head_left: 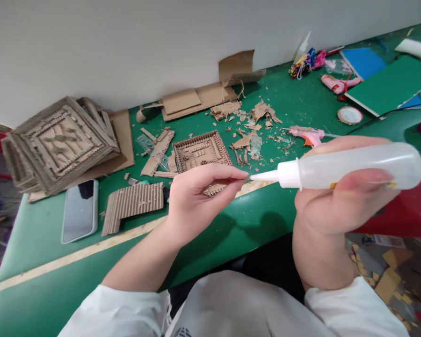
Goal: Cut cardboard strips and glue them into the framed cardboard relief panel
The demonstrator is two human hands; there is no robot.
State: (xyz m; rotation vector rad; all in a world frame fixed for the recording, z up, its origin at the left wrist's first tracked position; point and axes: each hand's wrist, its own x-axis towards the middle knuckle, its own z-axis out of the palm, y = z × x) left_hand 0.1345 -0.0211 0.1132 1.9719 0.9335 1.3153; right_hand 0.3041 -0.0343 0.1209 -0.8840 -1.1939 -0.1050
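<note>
My right hand (pixel 340 201) is wrapped round a translucent white glue bottle (pixel 358 164), held level with its pointed nozzle toward the left. Thumb and forefinger of my left hand (pixel 203 196) are pinched together right at the nozzle tip; whatever is between them is too small to make out. Behind the left hand, a square cardboard frame (pixel 199 150) with corrugated walls and small pieces inside lies on the green table (pixel 126 271). A corrugated cardboard piece (pixel 135 203) rests left of that hand, with a partly covered cutter (pixel 136 181) at its upper edge.
Stacked cardboard frames (pixel 66 140) stand at the left, behind a phone (pixel 80 210). Torn cardboard scraps (pixel 263 112) are strewn across the back. Pink glue guns (pixel 340 84), a tape roll (pixel 349 115) and a green board (pixel 396 84) lie at the right. A wall borders the table.
</note>
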